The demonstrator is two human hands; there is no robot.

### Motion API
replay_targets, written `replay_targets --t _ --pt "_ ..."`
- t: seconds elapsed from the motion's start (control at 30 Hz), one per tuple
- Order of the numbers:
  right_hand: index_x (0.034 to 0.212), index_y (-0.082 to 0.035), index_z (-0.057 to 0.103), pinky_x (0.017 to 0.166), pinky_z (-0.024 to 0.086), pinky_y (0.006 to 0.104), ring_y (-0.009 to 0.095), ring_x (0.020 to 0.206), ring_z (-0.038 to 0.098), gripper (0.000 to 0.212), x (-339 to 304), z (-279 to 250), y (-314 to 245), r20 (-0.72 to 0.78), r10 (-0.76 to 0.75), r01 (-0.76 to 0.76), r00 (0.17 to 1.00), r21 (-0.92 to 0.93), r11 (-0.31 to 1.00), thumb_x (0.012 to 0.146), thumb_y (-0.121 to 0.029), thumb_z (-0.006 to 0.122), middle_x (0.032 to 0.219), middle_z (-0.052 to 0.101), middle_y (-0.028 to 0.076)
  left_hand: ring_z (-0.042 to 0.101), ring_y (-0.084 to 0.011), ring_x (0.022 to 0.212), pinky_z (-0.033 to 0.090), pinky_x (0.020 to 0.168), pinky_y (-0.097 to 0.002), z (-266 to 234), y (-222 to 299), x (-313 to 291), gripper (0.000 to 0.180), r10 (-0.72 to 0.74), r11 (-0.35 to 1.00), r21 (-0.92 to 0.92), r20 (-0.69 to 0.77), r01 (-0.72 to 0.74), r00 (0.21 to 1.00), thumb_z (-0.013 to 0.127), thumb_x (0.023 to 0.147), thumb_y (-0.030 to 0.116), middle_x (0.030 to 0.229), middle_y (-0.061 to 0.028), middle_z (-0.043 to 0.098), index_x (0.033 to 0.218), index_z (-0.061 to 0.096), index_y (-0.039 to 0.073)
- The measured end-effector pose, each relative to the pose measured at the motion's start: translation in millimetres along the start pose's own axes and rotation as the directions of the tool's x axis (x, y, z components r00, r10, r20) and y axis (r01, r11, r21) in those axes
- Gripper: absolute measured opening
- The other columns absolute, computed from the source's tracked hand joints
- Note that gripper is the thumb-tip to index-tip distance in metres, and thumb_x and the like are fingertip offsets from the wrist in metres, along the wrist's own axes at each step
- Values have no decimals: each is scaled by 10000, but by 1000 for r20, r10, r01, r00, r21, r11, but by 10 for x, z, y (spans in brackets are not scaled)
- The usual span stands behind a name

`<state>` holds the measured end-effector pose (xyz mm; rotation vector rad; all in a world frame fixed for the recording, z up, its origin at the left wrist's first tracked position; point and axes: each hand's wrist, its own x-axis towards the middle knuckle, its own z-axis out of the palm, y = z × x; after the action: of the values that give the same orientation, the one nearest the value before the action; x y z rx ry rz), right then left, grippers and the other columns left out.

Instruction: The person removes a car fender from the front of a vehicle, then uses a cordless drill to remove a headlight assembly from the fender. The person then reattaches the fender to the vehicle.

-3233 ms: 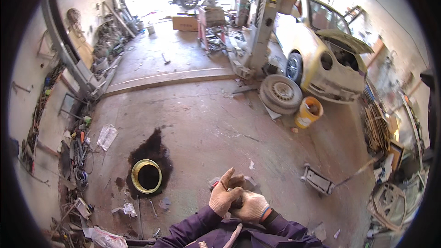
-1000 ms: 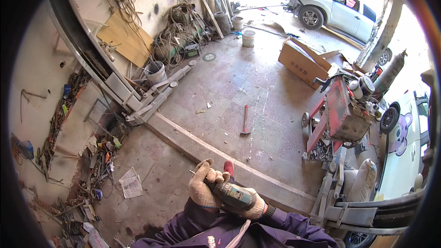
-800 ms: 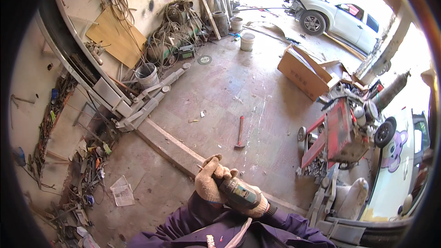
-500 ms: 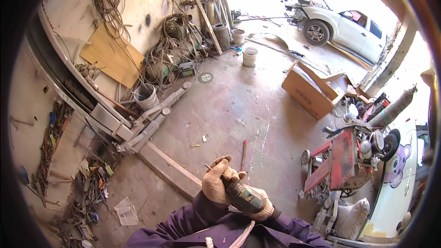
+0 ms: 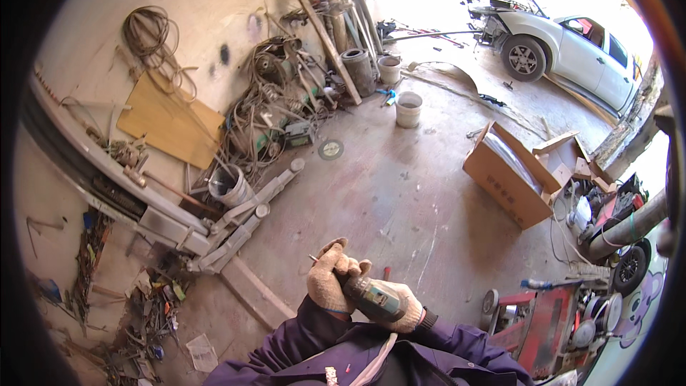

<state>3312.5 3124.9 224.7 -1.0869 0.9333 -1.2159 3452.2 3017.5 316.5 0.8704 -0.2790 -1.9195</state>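
Observation:
In front of my chest I hold a green and dark handheld power tool, tilted with its front end up and to the left. My right hand, in a pale knit glove, is wrapped round its rear body. My left hand, in a tan glove, is closed over the front end and hides most of it. A thin metal rod pokes out past the left glove. Above those fingers shows a curved brownish edge; whether it is a disc or glove, I cannot make out. A red-tipped stick lies on the floor beyond.
Lift arms and a bucket stand at left, near scrap piled along the wall. A cardboard box is at right, with a red wheeled cart nearer. Farther off are a white bucket and a white car.
The view has swung left and tilted, so the box, cart and car sit farther right. Both hands keep their hold on the power tool, and the left has shifted slightly.

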Motion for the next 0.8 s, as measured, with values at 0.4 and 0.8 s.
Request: replay_targets --t 0.4,0.8 --pt "1431 10 642 1053 568 307 149 1192 703 516 1799 -2492 -729 -49 70 -71 996 -15 997 947 -32 815 1328 738 72 535 -144 569 580 788 -414 1904 -575 2605 135 -96 994 -60 -23 94 995 619 1105 164 624 49 487 1161 688 63" --pt "1402 -42 669 996 596 349 184 1101 729 478 3844 -5284 -1430 -396 47 -94 917 -102 990 955 -118 819 1228 763 94 571 -174 599 615 839 -465 4393 -1213 5818 137 -356 929 141 99 341 929 644 1095 174 643 24 498 1158 678 57"
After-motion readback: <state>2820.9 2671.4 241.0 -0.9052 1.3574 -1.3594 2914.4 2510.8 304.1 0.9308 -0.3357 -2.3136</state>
